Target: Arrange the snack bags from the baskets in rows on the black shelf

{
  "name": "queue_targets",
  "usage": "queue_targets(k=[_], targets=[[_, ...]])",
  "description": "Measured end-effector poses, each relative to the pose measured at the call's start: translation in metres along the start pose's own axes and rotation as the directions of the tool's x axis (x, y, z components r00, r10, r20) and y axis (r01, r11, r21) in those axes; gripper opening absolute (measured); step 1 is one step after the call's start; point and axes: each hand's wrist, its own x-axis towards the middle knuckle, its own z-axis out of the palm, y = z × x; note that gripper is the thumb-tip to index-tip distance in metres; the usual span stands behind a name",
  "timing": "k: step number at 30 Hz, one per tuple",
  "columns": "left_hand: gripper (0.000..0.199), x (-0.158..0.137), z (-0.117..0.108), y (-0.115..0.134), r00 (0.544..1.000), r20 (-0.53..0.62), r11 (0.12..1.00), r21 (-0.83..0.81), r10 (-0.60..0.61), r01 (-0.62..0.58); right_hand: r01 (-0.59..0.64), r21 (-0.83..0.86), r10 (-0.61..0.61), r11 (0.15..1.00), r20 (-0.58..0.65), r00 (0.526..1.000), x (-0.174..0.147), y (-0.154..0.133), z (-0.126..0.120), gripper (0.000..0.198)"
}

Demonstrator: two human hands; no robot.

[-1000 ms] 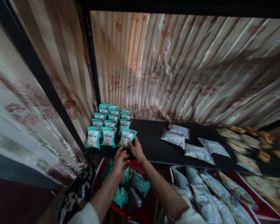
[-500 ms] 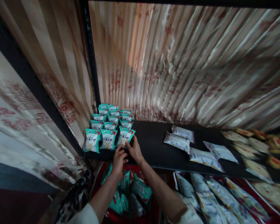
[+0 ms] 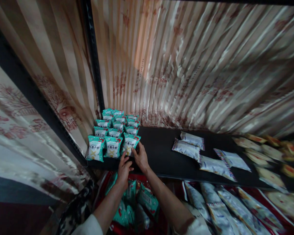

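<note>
A: What does each hand do?
B: The right hand [image 3: 140, 156] pinches the lower right corner of a teal-and-white, pillow-shaped plastic snack packet [image 3: 130, 142], thumb in front, other fingers along its side. The left hand [image 3: 123, 168] is just below, fingers loosely curled and slightly apart; whether a fingertip presses the packet's lower edge, one cannot tell.
A: Where is that packet, and how far along does the work appear?
B: It stands nearly upright at the front of the right-hand column. Three columns of matching teal-and-white packets [image 3: 96, 149] fill the left end of a flat black shelf [image 3: 159, 147], seemingly in order. Further teal packets [image 3: 149, 199] lie loose in a red basket [image 3: 139, 177] below, so the arrangement appears only partly complete.
A: And the surroundings?
B: Farther right on the shelf, four silvery-white plastic packets [image 3: 186, 148] lie flat; beyond them are pale, rounded wrapped items [image 3: 271, 152], somewhat blurred. Long white packets [image 3: 217, 212] lie below. Striped, creased curtains [image 3: 186, 58] with red prints hang behind and at left, beside a dark upright post [image 3: 94, 58]; the light is dim.
</note>
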Motion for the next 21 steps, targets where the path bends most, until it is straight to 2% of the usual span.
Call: queue_targets(k=[8, 11, 14, 16, 18, 21], targets=[[0.063, 0.000, -0.002, -0.001, 0.999, 0.012, 1.000, 0.001, 0.031, -0.031, -0.056, 0.062, 0.059, 0.996, -0.043, 0.997, -0.020, 0.002, -0.004, 0.062], [0.058, -0.006, -0.008, -0.002, 0.997, 0.016, 0.996, 0.037, 0.075, -0.076, -0.057, 0.100, 0.068, 0.993, -0.113, 0.991, -0.037, -0.002, -0.010, 0.054], [0.038, -0.019, -0.019, -0.010, 0.993, 0.005, 0.990, 0.077, 0.115, -0.115, -0.034, 0.138, 0.053, 0.990, -0.136, 0.989, -0.066, -0.009, -0.018, 0.042], [0.022, -0.029, -0.031, -0.022, 0.993, -0.003, 0.986, 0.115, 0.119, -0.118, -0.059, 0.172, 0.077, 0.983, -0.096, 0.992, -0.091, -0.010, -0.024, 0.035], [0.012, -0.038, -0.045, -0.038, 0.996, -0.019, 0.982, 0.170, 0.082, -0.077, -0.136, 0.169, 0.139, 0.976, -0.008, 0.990, -0.118, -0.004, -0.028, 0.029], [0.006, -0.050, -0.067, -0.063, 0.994, -0.097, 0.974, 0.215, -0.045, 0.065, -0.240, 0.003, 0.237, 0.971, 0.150, 0.960, -0.159, 0.019, -0.029, 0.016]])
